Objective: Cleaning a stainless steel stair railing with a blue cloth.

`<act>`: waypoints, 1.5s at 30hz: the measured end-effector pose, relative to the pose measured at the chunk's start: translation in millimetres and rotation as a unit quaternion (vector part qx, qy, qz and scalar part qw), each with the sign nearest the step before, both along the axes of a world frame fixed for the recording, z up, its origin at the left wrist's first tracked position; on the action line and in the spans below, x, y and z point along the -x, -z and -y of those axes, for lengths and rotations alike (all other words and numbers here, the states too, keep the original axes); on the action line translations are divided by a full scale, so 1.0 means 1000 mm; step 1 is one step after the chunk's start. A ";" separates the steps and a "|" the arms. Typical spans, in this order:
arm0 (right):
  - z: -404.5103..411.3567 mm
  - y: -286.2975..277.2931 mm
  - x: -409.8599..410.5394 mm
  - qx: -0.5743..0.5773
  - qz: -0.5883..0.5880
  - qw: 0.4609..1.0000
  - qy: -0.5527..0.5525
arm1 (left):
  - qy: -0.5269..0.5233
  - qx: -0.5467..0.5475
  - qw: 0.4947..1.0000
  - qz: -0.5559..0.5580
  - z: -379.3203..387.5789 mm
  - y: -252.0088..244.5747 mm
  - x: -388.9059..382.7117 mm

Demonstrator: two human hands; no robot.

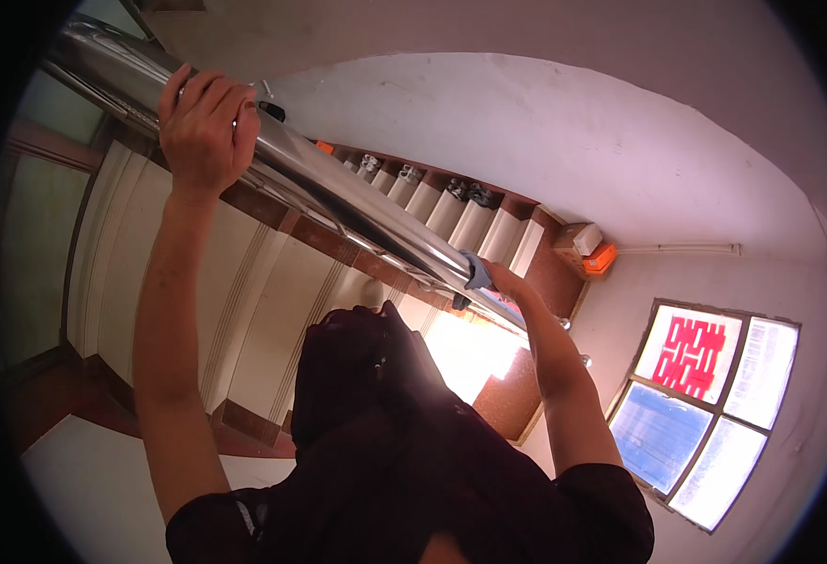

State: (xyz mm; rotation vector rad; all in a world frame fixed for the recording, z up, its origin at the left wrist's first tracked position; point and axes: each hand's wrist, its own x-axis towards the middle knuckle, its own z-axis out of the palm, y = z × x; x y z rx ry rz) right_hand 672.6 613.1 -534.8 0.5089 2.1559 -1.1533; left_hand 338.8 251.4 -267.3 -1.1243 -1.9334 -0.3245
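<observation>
A shiny metal stair handrail (357, 194) runs diagonally from the upper left to the lower right. My left hand (209, 130) is wrapped over its upper part, fingers curled around the tube. Farther along the rail, my right hand (501, 278) presses a grey-blue cloth (476, 271) against the metal; the cloth hides part of the fingers. Just right of my left hand, a small black object (272, 111) shows at the rail's edge. Metal balusters of the railing are partly visible beneath the tube.
Stone stairs (244, 282) lie below me. Several shoes (468, 192) rest on steps beyond the railing. Cardboard and orange boxes (599, 259) are stacked in the landing corner, near a wall pipe (681, 249). A window (709, 402) with a red paper decoration is at right.
</observation>
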 end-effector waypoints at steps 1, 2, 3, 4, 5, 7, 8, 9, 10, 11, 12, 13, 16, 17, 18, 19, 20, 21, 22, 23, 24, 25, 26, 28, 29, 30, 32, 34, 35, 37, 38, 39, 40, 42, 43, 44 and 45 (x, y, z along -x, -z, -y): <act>-0.005 0.001 -0.009 -0.015 0.038 0.999 0.027 | -0.004 -0.003 1.000 0.000 -0.001 0.001 -0.001; -0.011 0.008 -0.014 -0.011 0.082 0.995 0.059 | -0.006 -0.007 1.000 0.004 -0.003 0.001 -0.002; -0.013 0.005 -0.019 -0.012 0.081 0.995 0.056 | -0.009 -0.008 1.000 0.006 -0.002 0.001 -0.002; -0.014 0.001 -0.025 -0.027 0.087 0.995 0.043 | -0.013 -0.008 1.000 0.006 -0.001 0.002 -0.002; -0.015 -0.002 -0.030 -0.042 0.093 0.994 0.030 | -0.010 -0.011 1.000 0.006 -0.001 0.002 -0.002; -0.014 -0.010 -0.037 -0.054 0.097 0.993 0.028 | -0.011 -0.014 1.000 0.007 -0.001 0.004 -0.003; -0.013 -0.014 -0.040 -0.071 0.091 0.993 0.038 | -0.012 -0.007 1.000 0.014 -0.001 0.004 -0.002; -0.012 -0.021 -0.041 -0.091 0.085 0.991 0.049 | -0.010 -0.003 1.000 0.021 -0.003 0.005 -0.002; -0.009 -0.023 -0.041 -0.091 0.054 0.994 0.029 | -0.013 -0.004 1.000 0.022 -0.003 0.006 -0.003; -0.012 -0.021 -0.044 -0.092 0.055 0.994 0.026 | -0.015 -0.003 1.000 0.023 -0.002 0.006 -0.003; -0.015 -0.017 -0.045 -0.081 0.061 0.994 0.039 | -0.016 -0.002 1.000 0.021 -0.001 0.006 -0.002; -0.018 -0.013 -0.047 -0.069 0.067 0.994 0.052 | -0.018 -0.003 1.000 0.019 -0.001 0.006 -0.001; -0.039 0.017 -0.056 -0.040 0.089 0.994 0.052 | -0.013 -0.019 0.999 -0.024 -0.001 0.009 0.002; -0.043 0.027 -0.060 -0.040 0.086 0.994 0.051 | -0.025 0.005 1.000 -0.012 0.002 0.011 0.005; -0.040 0.029 -0.057 0.004 0.076 0.994 0.076 | -0.041 0.032 0.999 0.000 0.008 0.013 0.005; -0.040 0.028 -0.056 0.045 0.066 0.991 0.104 | -0.045 0.031 0.999 -0.003 0.004 0.013 0.002; -0.037 0.033 -0.058 0.089 0.046 0.982 0.161 | -0.049 -0.016 0.999 0.002 -0.003 0.010 -0.001; -0.032 0.028 -0.055 0.088 0.042 0.982 0.159 | -0.050 -0.064 0.997 0.007 -0.009 0.011 -0.004; -0.020 0.016 -0.044 0.084 0.057 0.982 0.162 | -0.057 -0.056 0.997 -0.019 -0.006 0.009 -0.004; -0.015 0.002 -0.036 0.078 0.071 0.980 0.168 | -0.061 -0.054 0.996 -0.026 -0.003 0.008 -0.004; -0.015 -0.010 -0.030 0.065 0.086 0.986 0.124 | -0.071 -0.049 0.996 -0.021 -0.003 0.008 -0.003; -0.014 -0.003 -0.029 0.066 0.080 0.987 0.123 | -0.080 -0.043 0.996 -0.017 -0.003 0.007 -0.002; -0.011 0.003 -0.028 0.126 -0.024 0.977 0.170 | -0.080 -0.042 0.996 -0.025 -0.004 0.008 -0.001; -0.001 0.002 -0.022 0.183 -0.127 0.951 0.216 | -0.062 -0.124 0.987 -0.079 -0.009 0.015 -0.004; 0.004 -0.008 -0.014 0.167 -0.195 0.949 0.185 | -0.080 -0.140 0.986 -0.032 -0.014 0.025 -0.013; 0.014 -0.019 -0.008 0.152 -0.262 0.941 0.150 | -0.099 -0.156 0.983 0.015 -0.022 0.038 -0.030; 0.044 -0.039 -0.004 0.127 -0.362 0.910 0.158 | -0.020 -0.240 0.962 0.126 -0.038 0.070 -0.085; 0.072 -0.063 -0.011 0.111 -0.454 0.865 0.183 | 0.031 -0.353 0.916 0.189 -0.062 0.127 -0.160; 0.086 -0.069 -0.010 0.117 -0.462 0.861 0.176 | 0.104 -0.405 0.835 0.358 -0.066 0.163 -0.198; 0.115 -0.075 -0.009 -0.076 -0.618 0.782 0.029 | 0.258 -0.412 0.522 0.701 -0.070 0.220 -0.268; 0.135 -0.083 -0.012 -0.139 -0.585 0.799 -0.021 | 0.306 -0.481 0.351 0.743 -0.080 0.245 -0.296; 0.151 -0.089 -0.018 -0.201 -0.548 0.809 -0.070 | 0.342 -0.528 0.197 0.752 -0.083 0.259 -0.319; 0.157 -0.090 -0.020 -0.177 -0.549 0.804 -0.144 | 0.316 -0.563 0.098 0.757 -0.078 0.263 -0.330; 0.154 -0.085 -0.036 -0.077 -0.516 0.840 -0.150 | 0.324 -0.585 0.035 0.743 -0.077 0.291 -0.331; 0.148 -0.082 -0.038 0.027 -0.471 0.869 -0.146 | 0.361 -0.605 0.037 0.709 -0.075 0.287 -0.322; 0.139 -0.080 -0.037 0.025 -0.471 0.869 -0.150 | 0.311 -0.645 0.078 0.693 -0.072 0.284 -0.308; 0.130 -0.076 -0.036 -0.039 -0.540 0.836 -0.091 | 0.254 -0.684 0.121 0.673 -0.063 0.272 -0.286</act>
